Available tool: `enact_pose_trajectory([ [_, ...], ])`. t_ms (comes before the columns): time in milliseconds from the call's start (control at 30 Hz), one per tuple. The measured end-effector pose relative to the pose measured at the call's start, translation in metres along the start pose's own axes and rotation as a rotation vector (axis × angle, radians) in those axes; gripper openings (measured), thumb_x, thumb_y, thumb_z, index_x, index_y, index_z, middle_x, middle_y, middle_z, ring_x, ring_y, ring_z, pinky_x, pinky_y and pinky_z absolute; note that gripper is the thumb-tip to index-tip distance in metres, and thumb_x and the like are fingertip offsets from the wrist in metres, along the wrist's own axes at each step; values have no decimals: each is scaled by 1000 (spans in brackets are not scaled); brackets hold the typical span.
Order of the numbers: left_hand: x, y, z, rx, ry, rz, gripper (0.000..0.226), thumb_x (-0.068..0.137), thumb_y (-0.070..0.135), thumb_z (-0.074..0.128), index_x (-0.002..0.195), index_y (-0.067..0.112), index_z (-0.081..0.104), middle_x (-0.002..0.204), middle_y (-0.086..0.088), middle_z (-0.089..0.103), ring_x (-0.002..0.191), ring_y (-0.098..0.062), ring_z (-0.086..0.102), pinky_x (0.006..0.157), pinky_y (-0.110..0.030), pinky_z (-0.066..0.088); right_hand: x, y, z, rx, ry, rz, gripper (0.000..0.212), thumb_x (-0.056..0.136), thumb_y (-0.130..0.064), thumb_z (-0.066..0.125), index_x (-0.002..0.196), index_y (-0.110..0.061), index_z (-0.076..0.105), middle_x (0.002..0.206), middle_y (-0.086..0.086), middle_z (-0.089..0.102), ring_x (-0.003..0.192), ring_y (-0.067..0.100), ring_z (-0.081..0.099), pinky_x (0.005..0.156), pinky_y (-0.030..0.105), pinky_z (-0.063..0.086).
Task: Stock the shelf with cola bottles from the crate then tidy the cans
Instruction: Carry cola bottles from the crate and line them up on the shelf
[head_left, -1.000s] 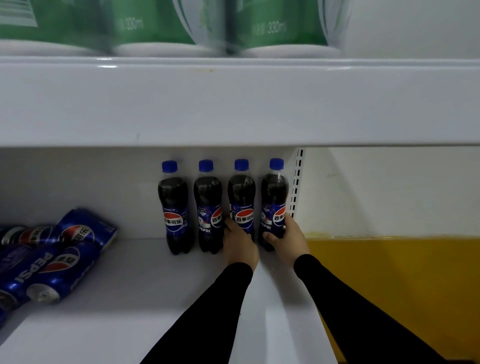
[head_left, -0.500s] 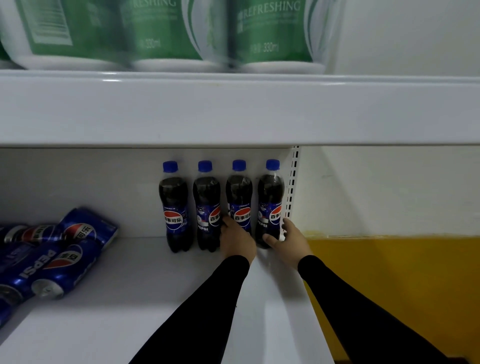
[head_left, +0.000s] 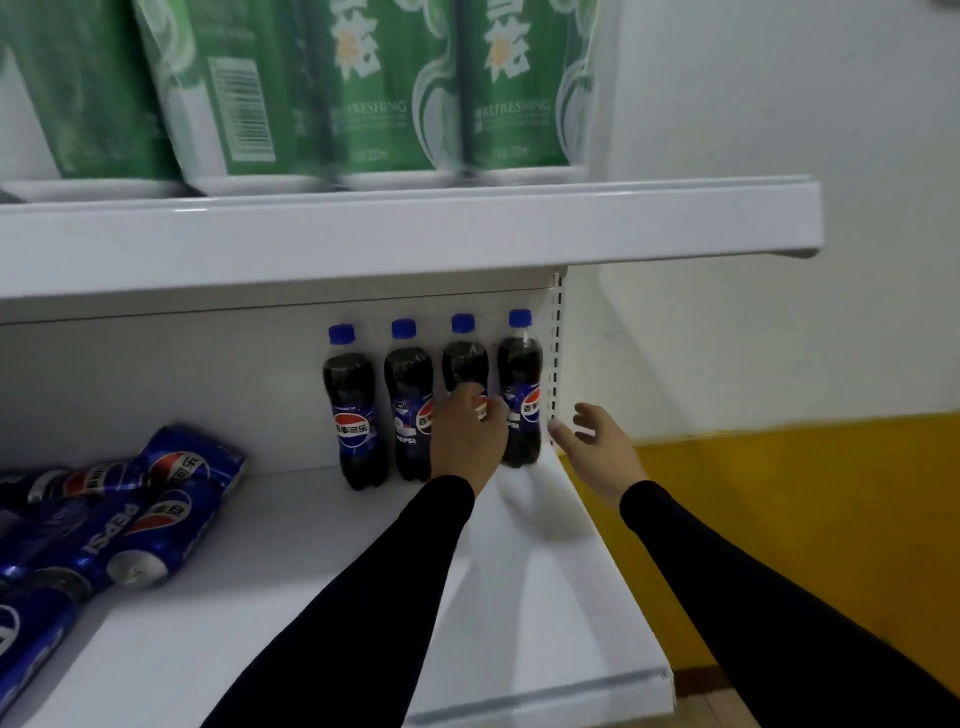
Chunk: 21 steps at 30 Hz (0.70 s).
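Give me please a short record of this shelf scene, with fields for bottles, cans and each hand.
bottles: four cola bottles upright in a row at the back of the lower shelf
cans: blue cola cans lying on their sides at the left
upper shelf: green cans standing
left hand: fingers curled round the third bottle
right hand: open, beside the rightmost bottle, not touching it

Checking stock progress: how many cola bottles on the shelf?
4, upright in a row at the back wall: first, second, third gripped by the left hand, fourth rightmost.
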<state>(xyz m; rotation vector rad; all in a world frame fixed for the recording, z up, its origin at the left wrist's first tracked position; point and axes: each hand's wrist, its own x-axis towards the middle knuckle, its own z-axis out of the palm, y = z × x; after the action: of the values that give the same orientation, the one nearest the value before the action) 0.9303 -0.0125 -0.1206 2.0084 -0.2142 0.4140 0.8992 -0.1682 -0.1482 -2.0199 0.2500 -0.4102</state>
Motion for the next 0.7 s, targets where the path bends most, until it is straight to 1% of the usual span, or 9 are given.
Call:
enact_pose_trajectory([
  [33, -4, 9, 2, -67, -31, 16, 18, 96, 26, 51, 104, 13, 60, 90, -2, 64, 82, -19, 62, 76, -32, 54, -9, -3, -10, 40, 32, 3, 66, 91, -48, 60, 145, -18, 38, 145, 3, 48, 125, 21, 52, 98, 35, 47],
  [133, -25, 40, 19, -258, -144, 53, 23, 98, 28, 49, 114, 16, 60, 98, 5, 64, 88, -10, 60, 79, -19, 47, -42, -6, -49, 152, 131, -5, 58, 93, -44, 59, 143, -21, 42, 138, -3, 51, 116, 13, 53, 86, 26, 45],
  [200, -41, 63, 35, -349, -214, 82, 27, 99, 30, 49, 121, 18, 60, 109, 7, 62, 100, -10, 58, 85, -22, 43, -66, -4, -80, 201, 220, -18, 52, 94, -41, 58, 140, -22, 44, 134, -5, 53, 111, 9, 55, 79, 19, 45],
  [233, -49, 73, 42, -393, -243, 84, 28, 99, 30, 49, 122, 19, 60, 113, 8, 62, 104, -9, 57, 88, -23, 42, -77, -2, -95, 215, 262, -24, 49, 94, -40, 58, 138, -22, 46, 133, -5, 55, 110, 7, 57, 80, 19, 47],
  [300, -70, 97, 62, -501, -327, 86, 24, 98, 30, 52, 118, 23, 62, 118, 5, 64, 110, -11, 59, 92, -25, 44, -106, 4, -133, 242, 360, -26, 45, 95, -38, 58, 136, -22, 48, 130, -5, 56, 111, 6, 58, 91, 27, 51],
  [367, -97, 123, 80, -600, -422, 101, 20, 98, 30, 52, 115, 25, 62, 121, 1, 65, 114, -14, 59, 96, -28, 45, -138, 12, -176, 283, 456, -22, 42, 95, -36, 58, 133, -20, 49, 128, -5, 57, 116, 10, 58, 102, 37, 48],
  [400, -112, 136, 89, -637, -476, 111, 20, 99, 29, 51, 115, 24, 62, 123, 0, 64, 115, -14, 59, 97, -28, 45, -156, 17, -199, 299, 506, -21, 41, 95, -35, 58, 133, -20, 50, 128, -5, 57, 119, 12, 58, 104, 39, 47],
  [500, -164, 178, 122, -701, -619, 156, 26, 101, 29, 46, 121, 19, 59, 125, -3, 62, 114, -14, 59, 97, -29, 45, -217, 37, -270, 288, 645, -6, 42, 96, -36, 56, 134, -19, 50, 131, -3, 56, 120, 12, 57, 103, 38, 48],
  [700, -281, 259, 215, -732, -814, 173, 29, 101, 31, 44, 121, 19, 60, 121, -3, 64, 112, -15, 60, 100, -34, 46, -335, 91, -403, 237, 873, 61, 36, 97, -38, 55, 130, -24, 51, 130, -4, 58, 118, 11, 59, 100, 36, 50],
])
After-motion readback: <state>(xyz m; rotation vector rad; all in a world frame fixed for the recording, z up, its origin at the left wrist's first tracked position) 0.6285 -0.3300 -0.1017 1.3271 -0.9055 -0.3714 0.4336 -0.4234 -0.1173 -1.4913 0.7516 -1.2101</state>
